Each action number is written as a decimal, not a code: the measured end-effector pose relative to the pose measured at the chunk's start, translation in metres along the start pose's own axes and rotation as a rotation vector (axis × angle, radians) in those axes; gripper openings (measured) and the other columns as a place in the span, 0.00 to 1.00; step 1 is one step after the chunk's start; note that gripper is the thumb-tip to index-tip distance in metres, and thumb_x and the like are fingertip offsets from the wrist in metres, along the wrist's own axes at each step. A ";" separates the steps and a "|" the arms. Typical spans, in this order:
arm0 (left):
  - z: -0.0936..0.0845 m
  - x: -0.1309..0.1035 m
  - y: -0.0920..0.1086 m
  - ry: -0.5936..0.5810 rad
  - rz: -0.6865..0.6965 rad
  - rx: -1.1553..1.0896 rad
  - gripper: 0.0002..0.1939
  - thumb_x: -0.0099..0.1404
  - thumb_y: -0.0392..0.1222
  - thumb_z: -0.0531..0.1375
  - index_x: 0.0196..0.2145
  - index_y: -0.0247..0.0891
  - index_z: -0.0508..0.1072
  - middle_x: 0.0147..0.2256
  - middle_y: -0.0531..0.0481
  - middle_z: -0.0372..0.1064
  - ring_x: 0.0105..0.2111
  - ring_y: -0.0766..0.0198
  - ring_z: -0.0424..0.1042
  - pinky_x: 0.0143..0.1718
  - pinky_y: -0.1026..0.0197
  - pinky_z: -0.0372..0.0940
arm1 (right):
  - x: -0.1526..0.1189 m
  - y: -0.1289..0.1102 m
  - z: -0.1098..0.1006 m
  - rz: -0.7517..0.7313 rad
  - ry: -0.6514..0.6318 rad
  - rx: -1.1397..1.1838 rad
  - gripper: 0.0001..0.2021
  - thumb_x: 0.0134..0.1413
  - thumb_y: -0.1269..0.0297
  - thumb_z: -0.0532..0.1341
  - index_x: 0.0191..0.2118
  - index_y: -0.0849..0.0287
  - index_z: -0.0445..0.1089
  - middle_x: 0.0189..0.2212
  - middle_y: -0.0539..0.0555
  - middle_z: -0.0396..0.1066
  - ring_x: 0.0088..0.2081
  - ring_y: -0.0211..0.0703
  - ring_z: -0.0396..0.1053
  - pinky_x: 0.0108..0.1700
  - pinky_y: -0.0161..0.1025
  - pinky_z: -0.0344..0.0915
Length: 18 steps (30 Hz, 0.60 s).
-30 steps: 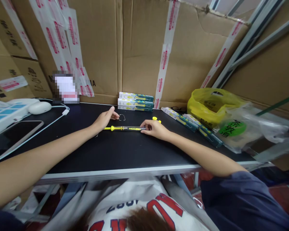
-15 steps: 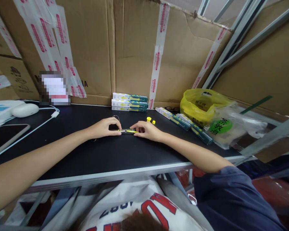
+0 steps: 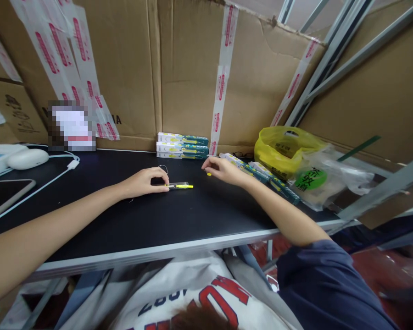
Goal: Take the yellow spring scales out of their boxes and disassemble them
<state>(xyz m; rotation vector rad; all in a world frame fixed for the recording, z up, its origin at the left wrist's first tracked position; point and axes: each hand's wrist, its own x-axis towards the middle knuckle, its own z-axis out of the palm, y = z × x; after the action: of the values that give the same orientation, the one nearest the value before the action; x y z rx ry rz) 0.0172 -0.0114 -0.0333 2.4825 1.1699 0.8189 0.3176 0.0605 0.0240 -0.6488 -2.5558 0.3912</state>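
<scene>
My left hand [image 3: 147, 181] is closed, its thumb and fingertips pinching the left end of a slim clear tube [image 3: 174, 185] just above the black tabletop. A bright yellow stick [image 3: 186, 186] lies along the tube and sticks out at its right end. A thin wire loop [image 3: 164, 168] shows behind the fingers. My right hand [image 3: 223, 169] is apart from the tube, its fingers bent over a small yellow piece [image 3: 209, 174]. The hand covers part of that area, and whether the fingertips grip the piece is unclear.
Printed slim boxes [image 3: 182, 149] are stacked against the cardboard; more boxes [image 3: 278, 185] lie at right beside a yellow bag [image 3: 282, 151] and a clear plastic bag [image 3: 320, 178]. A phone [image 3: 7, 197], a cable [image 3: 55, 176] and a white device [image 3: 29, 158] sit at left.
My right hand has let go of the tube's right end and moved right and back to the yellow pieces. My left hand keeps its grip. The view has shifted slightly.
</scene>
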 end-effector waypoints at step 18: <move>-0.001 0.000 0.001 -0.037 0.003 0.033 0.16 0.63 0.56 0.58 0.38 0.41 0.74 0.41 0.49 0.69 0.44 0.59 0.69 0.49 0.59 0.61 | -0.006 0.031 -0.007 0.095 -0.290 -0.327 0.08 0.49 0.75 0.58 0.35 0.61 0.72 0.28 0.51 0.72 0.27 0.34 0.65 0.32 0.32 0.55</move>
<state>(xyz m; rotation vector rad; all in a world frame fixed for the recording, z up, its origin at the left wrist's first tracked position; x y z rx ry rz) 0.0168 -0.0123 -0.0319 2.5158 1.1769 0.7567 0.3370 0.0853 0.0157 -0.8899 -2.9051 0.1004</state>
